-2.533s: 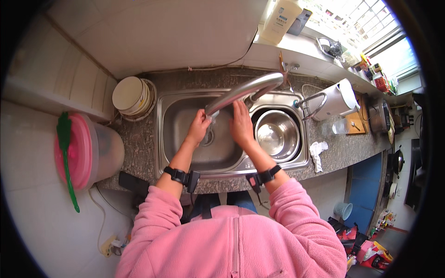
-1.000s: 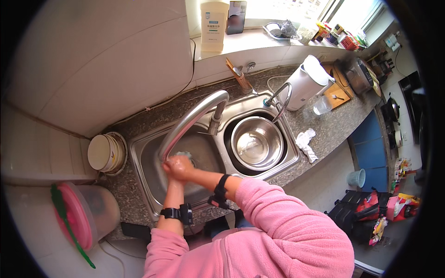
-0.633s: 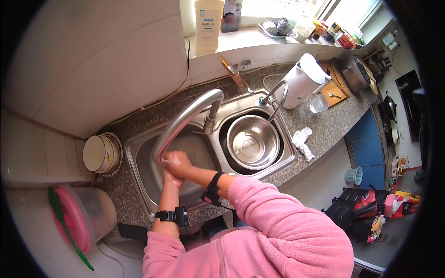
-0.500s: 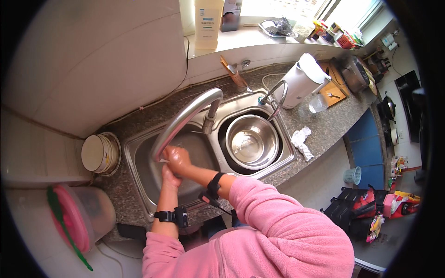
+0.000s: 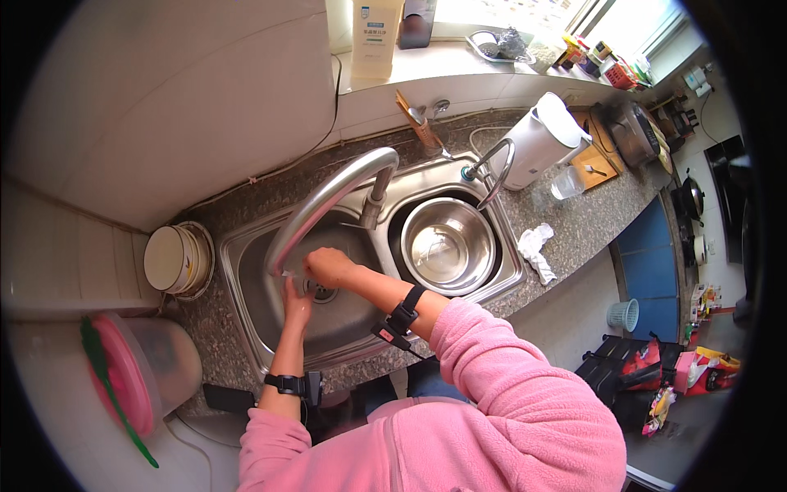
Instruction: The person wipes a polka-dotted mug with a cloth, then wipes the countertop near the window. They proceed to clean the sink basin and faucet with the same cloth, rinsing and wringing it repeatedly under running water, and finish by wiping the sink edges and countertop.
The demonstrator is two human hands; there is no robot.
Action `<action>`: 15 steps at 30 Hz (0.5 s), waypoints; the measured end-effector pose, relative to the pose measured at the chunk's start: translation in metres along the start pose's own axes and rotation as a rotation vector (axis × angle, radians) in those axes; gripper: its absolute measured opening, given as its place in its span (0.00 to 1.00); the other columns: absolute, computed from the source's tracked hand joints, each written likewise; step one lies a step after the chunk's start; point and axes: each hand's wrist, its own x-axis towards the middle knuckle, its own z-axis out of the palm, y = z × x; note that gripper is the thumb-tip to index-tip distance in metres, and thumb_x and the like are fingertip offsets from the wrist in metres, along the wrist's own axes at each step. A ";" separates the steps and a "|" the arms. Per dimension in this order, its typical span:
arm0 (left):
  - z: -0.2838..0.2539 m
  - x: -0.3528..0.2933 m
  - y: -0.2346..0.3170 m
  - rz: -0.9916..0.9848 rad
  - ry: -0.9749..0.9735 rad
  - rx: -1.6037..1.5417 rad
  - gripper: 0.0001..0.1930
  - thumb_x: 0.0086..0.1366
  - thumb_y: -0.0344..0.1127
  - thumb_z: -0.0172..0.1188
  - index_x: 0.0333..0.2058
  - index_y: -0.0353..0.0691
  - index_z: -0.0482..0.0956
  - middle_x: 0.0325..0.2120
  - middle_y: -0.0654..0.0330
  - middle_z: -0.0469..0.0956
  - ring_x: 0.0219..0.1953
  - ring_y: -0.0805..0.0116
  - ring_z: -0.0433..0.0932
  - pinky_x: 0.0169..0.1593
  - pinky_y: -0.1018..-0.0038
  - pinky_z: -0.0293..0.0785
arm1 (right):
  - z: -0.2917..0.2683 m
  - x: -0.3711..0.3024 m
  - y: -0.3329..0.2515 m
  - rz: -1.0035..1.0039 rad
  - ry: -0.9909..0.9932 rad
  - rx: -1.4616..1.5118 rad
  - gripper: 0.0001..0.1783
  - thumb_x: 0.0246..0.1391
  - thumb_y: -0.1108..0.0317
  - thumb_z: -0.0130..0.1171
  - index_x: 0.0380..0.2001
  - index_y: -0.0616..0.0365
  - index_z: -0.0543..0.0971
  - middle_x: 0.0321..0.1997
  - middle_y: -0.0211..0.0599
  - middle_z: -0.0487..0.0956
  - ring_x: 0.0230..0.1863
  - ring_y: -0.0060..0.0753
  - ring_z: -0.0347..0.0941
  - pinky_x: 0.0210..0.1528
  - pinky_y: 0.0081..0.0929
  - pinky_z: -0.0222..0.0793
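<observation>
My left hand [image 5: 297, 300] is in the left sink basin [image 5: 348, 238], under the mouth of the curved metal faucet [image 5: 328, 193]. Its fingers curl beside a small clear or greyish thing that I cannot make out. Just to the right, my right hand [image 5: 329, 267] is closed like a fist, knuckles up, above the drain [image 5: 325, 293]. Whatever its fingers hold is hidden. The two hands are close together but slightly apart. Both wrists wear black straps.
A steel pot [image 5: 447, 246] sits in the right basin, with a slim second tap [image 5: 496, 168] behind it. A white electric kettle [image 5: 537, 143], a clear cup [image 5: 566, 183] and a crumpled white cloth [image 5: 535, 250] stand to the right. Stacked bowls [image 5: 176, 261] and a pink-lidded tub [image 5: 143, 373] flank the left.
My hands were pressed together under the faucet and have now come slightly apart. My right hand has shifted right and up, uncovering the drain. The view has shifted a little.
</observation>
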 end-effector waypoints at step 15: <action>-0.075 0.024 0.019 0.398 -0.326 -0.042 0.12 0.63 0.34 0.68 0.42 0.34 0.78 0.38 0.59 0.74 0.43 0.67 0.74 0.50 0.73 0.70 | -0.088 -0.026 0.005 -0.336 0.148 0.178 0.09 0.59 0.61 0.58 0.40 0.51 0.78 0.36 0.45 0.82 0.41 0.56 0.78 0.41 0.48 0.73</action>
